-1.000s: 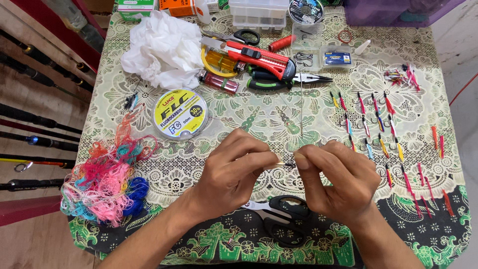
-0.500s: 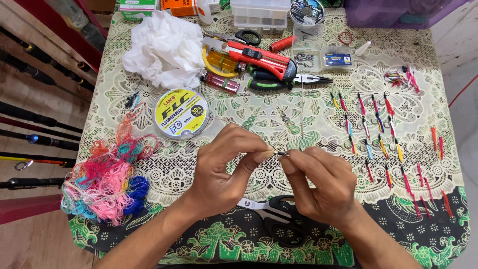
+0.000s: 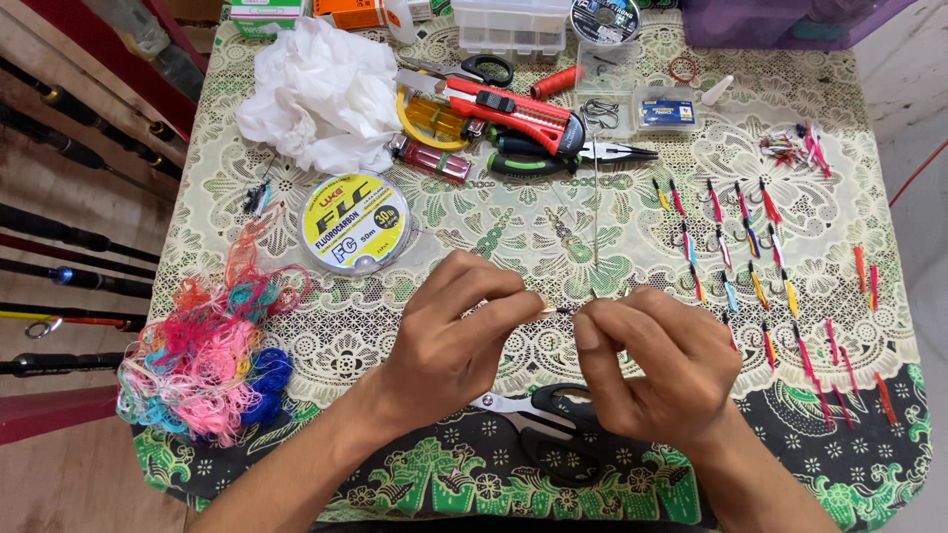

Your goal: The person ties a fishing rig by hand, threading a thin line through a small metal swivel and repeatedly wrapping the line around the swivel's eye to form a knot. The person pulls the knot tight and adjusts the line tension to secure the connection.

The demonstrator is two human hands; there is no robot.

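Desk (image 3: pixel 296 197) is carrying tackle clutter; the black scissors (image 3: pixel 538 419) are lying just under both hands. Left hand (image 3: pixel 449 341) and right hand (image 3: pixel 657 365) are meeting fingertip to fingertip above it, both pinching closed on a small hook piece (image 3: pixel 559 310). Its long axis is running left-right between them, equally near each hand; detail too small to tell.
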